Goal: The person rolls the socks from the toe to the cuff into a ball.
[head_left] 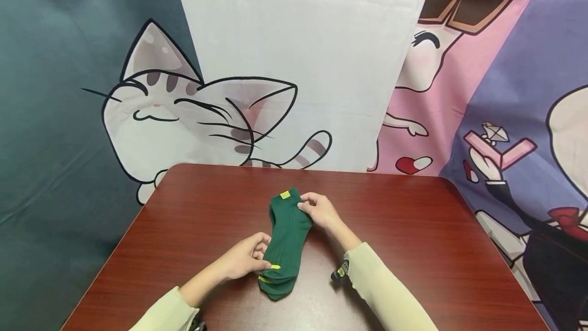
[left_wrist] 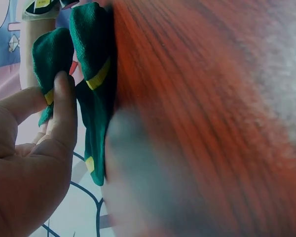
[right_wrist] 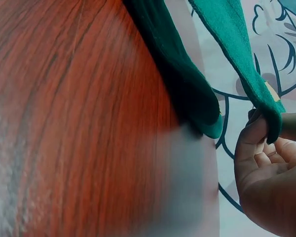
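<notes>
A green ribbed sock (head_left: 290, 234) with yellow marks is stretched between both hands, over a second green sock (head_left: 277, 290). My left hand (head_left: 243, 258) pinches the near end of the upper sock between thumb and fingers, beside its yellow mark. At the far end, my right hand (head_left: 321, 212) grips the corner close to a yellow patch (head_left: 285, 195). Both wrist views show a gap between the raised upper sock and the lower sock, whose toe (left_wrist: 91, 34) lies along the tabletop. In the head view the upper sock hides most of the lower one.
The reddish-brown wooden table (head_left: 202, 208) has rounded far corners. Behind it hangs a cloth backdrop (head_left: 294, 24) printed with a cartoon cat and figures. A dark wrist device (head_left: 341, 271) sits at the right sleeve's cuff.
</notes>
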`<state>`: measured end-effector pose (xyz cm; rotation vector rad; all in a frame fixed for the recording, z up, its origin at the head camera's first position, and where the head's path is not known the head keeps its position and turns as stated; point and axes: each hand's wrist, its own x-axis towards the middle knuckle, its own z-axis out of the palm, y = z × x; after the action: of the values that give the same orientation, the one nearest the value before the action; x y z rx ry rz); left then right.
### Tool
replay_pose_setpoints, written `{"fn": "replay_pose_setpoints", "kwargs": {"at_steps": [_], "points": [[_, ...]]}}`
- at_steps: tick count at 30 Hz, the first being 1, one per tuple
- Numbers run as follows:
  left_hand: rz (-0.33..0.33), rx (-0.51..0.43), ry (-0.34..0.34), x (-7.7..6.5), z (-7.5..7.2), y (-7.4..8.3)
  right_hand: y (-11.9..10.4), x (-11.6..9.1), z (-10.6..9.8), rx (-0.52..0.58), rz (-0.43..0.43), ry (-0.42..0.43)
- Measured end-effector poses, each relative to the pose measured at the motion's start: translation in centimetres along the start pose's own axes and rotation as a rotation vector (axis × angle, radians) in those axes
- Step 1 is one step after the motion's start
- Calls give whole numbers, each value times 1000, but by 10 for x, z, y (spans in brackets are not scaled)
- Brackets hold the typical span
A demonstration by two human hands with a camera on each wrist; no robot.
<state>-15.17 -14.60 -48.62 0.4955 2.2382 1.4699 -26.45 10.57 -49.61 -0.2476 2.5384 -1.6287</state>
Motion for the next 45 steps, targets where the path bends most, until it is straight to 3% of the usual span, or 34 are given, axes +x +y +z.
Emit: {"fn": "replay_pose_setpoints", "kwargs": {"at_steps": [16, 28, 38, 45], "points": [[-23, 13, -2, -5, 0, -12, 8, 5, 14, -4, 38, -64], [11, 228, 32, -7, 7, -13, 14, 6, 16, -98, 22, -127], [-1, 258, 8, -7, 12, -4, 16, 10, 16, -166, 10, -130], [-22, 326, -1, -6, 14, -2, 14, 13, 19, -310, -15, -107]]}}
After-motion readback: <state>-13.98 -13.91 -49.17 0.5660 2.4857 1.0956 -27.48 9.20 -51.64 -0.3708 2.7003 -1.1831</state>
